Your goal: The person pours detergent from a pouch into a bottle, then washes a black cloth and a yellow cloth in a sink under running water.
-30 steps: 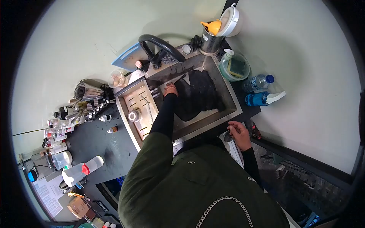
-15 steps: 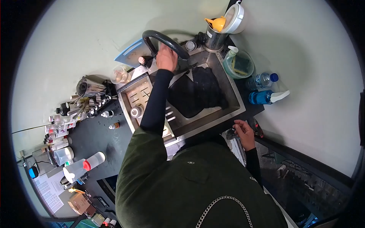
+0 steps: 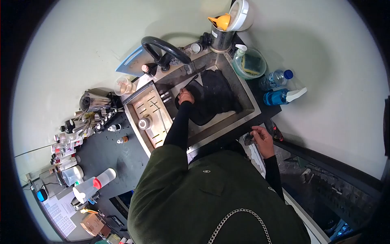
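Note:
A black cloth [image 3: 217, 95] lies spread over much of the sink basin [image 3: 248, 114]. My left hand [image 3: 186, 96] has its fingers curled on the cloth's left edge, near the drainboard side. Above it arches the black faucet [image 3: 172, 51], with no hand on it. Outside the sink's front right corner is my right hand [image 3: 264, 142], its thumb and fingers pinched together on a small dark, crumpled-looking thing [image 3: 248, 139] whose kind I cannot tell.
A slotted drainboard [image 3: 156, 132] with a small jar [image 3: 145, 122] adjoins the basin. Right of the sink stand a bowl with a sponge [image 3: 252, 64], a water bottle [image 3: 276, 79] and a blue spray bottle [image 3: 278, 96]. Two small dropper bottles [image 3: 122, 140] sit on the left counter.
My left hand has come off the faucet and moved down into the basin onto the black cloth. My right hand stays in about the same place.

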`<state>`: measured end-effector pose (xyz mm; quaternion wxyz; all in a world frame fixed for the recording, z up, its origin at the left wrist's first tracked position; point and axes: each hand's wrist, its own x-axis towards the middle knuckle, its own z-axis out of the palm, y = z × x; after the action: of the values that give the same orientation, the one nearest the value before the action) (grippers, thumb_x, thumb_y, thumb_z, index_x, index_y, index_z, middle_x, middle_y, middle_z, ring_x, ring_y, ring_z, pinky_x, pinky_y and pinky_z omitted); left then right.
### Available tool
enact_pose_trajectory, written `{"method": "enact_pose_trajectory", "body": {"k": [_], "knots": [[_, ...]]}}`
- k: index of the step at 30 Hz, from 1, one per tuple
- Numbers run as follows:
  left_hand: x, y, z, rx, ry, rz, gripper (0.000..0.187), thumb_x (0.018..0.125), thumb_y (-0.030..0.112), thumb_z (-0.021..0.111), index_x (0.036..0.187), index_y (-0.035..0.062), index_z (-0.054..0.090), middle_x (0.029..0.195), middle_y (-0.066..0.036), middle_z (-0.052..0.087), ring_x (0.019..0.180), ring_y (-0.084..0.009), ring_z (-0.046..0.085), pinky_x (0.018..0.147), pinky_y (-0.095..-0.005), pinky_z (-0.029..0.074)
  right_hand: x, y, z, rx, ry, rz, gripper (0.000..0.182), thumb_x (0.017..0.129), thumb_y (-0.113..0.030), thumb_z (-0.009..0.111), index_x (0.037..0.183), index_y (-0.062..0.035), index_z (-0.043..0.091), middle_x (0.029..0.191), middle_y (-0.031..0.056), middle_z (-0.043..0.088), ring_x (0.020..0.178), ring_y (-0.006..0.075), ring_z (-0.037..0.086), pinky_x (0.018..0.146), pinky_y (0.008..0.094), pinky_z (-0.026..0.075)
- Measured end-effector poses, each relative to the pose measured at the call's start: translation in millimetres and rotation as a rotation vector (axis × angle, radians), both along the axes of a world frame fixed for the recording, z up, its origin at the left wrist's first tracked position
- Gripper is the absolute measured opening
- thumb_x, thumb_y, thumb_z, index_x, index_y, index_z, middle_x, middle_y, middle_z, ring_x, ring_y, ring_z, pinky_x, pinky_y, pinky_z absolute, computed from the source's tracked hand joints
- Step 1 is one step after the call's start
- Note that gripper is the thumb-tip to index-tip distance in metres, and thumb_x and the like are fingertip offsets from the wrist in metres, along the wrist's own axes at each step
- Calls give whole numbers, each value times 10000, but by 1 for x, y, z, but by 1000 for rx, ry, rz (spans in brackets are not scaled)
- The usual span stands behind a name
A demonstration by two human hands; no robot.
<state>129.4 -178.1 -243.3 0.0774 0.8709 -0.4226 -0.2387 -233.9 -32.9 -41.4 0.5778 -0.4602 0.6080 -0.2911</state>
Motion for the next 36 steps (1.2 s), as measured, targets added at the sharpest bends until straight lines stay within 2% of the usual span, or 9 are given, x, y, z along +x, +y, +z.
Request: {"method": "enact_pose_trajectory", "body": {"k": [7, 11, 19, 23, 28, 31, 33, 34, 36], "knots": [[29, -19, -11, 282, -41, -138, 509, 892, 354, 598, 1322, 103, 492, 1304, -103, 571, 1233, -331, 518, 982, -435, 453, -16, 21, -1, 46, 62, -78, 258, 959, -207, 587, 1176, -69, 601, 961, 10, 653, 752, 73, 560, 646, 217, 436], [29, -28, -42, 100, 102, -336, 470, 926, 415, 513, 1189, 31, 576, 1173, -259, 610, 1115, -399, 587, 958, -469, 463, -19, 25, -6, 49, 42, -92, 259, 958, -210, 586, 1177, -71, 601, 960, 12, 654, 758, 75, 565, 645, 219, 438], [-13, 11, 88, -517, 564, -391, 326, 988, 323, 497, 1045, 7, 552, 944, -264, 643, 948, -467, 609, 817, -444, 486, 25, -31, 1, -41, -25, 134, 267, 959, -188, 584, 1189, -53, 597, 998, 30, 664, 789, 85, 582, 680, 237, 470], [-23, 8, 160, -506, 666, -504, 305, 981, 306, 556, 1055, 14, 599, 850, -174, 657, 806, -322, 645, 741, -363, 490, 76, -90, 4, -309, -26, 312, 252, 940, -131, 597, 1174, -40, 593, 993, 59, 658, 868, 130, 613, 783, 273, 490], [-24, 7, 222, -582, 606, -668, 263, 981, 247, 570, 1021, -7, 626, 885, -125, 645, 799, -187, 619, 737, -321, 486, 146, -158, 15, -797, 244, 486, 401, 886, -123, 616, 1265, -53, 506, 1128, 163, 590, 1057, 331, 572, 873, 405, 480], [-15, 6, 220, -714, 572, -618, 273, 981, 238, 573, 1052, -24, 606, 917, -102, 644, 834, -149, 605, 770, -300, 484, 177, -180, 2, -973, 391, 491, 351, 908, -218, 597, 1217, -62, 538, 1079, 194, 618, 1020, 376, 584, 834, 447, 479], [-13, 5, 203, -920, 691, -223, 285, 978, 220, 580, 1130, -20, 567, 967, -77, 651, 873, -158, 611, 810, -299, 484, 190, -190, 9, -632, 413, 536, 290, 932, -280, 562, 1077, -30, 579, 930, 206, 650, 912, 411, 608, 768, 466, 477], [-12, 7, 189, -928, 678, -161, 391, 1007, 331, 516, 1224, 6, 514, 1105, -70, 619, 975, -164, 592, 847, -329, 485, 200, -188, 16, -652, 357, 418, 345, 950, -341, 551, 947, 3, 568, 739, 191, 619, 775, 351, 641, 713, 463, 468], [-15, 9, 148, -802, 884, -13, 449, 1013, 401, 463, 1239, 15, 506, 1148, -73, 590, 1025, -152, 565, 861, -338, 480, 218, -190, 0, -472, 86, 329, 355, 958, -359, 549, 942, -4, 566, 764, 151, 624, 769, 288, 638, 702, 437, 475]]}}
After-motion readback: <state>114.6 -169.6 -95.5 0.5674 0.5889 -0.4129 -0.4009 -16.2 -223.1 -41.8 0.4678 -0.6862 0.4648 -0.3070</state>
